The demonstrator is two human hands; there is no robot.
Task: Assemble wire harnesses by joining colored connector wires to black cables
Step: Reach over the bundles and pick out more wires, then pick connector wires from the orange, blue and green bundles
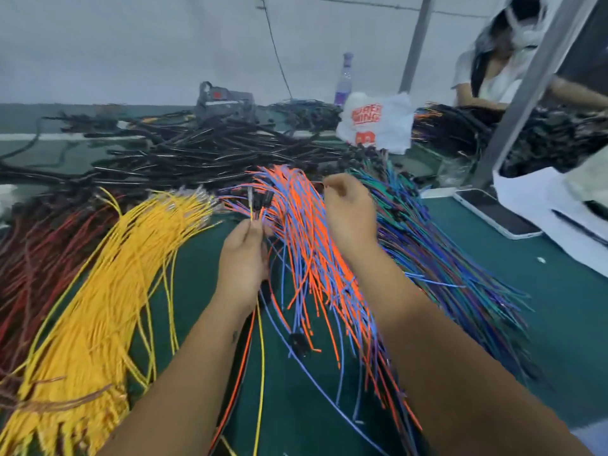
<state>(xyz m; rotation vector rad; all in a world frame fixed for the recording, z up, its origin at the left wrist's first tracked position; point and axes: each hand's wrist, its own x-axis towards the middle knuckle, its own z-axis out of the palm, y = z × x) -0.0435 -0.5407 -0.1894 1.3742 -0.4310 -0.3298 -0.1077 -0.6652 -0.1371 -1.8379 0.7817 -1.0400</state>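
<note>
My left hand (244, 258) grips a small bunch of wires with black connectors (263, 199) sticking up above its fingers; yellow, orange and blue strands trail down past my wrist. My right hand (347, 209) hovers over the orange-and-blue wire bundle (316, 255), its fingertips pinching a strand at the top of the bundle. A thick yellow wire bundle (98, 307) lies left of centre, a red bundle (36, 258) at the far left. Blue-green wires (437, 258) fan out to the right. Black cables (210, 149) are heaped at the back of the green table (552, 324).
A phone (496, 212) and white paper lie at the right. Behind stand a white plastic bag (378, 123), a purple bottle (344, 80), a grey tool (227, 103) and a metal post (539, 80). Another person (493, 70) sits at the far right.
</note>
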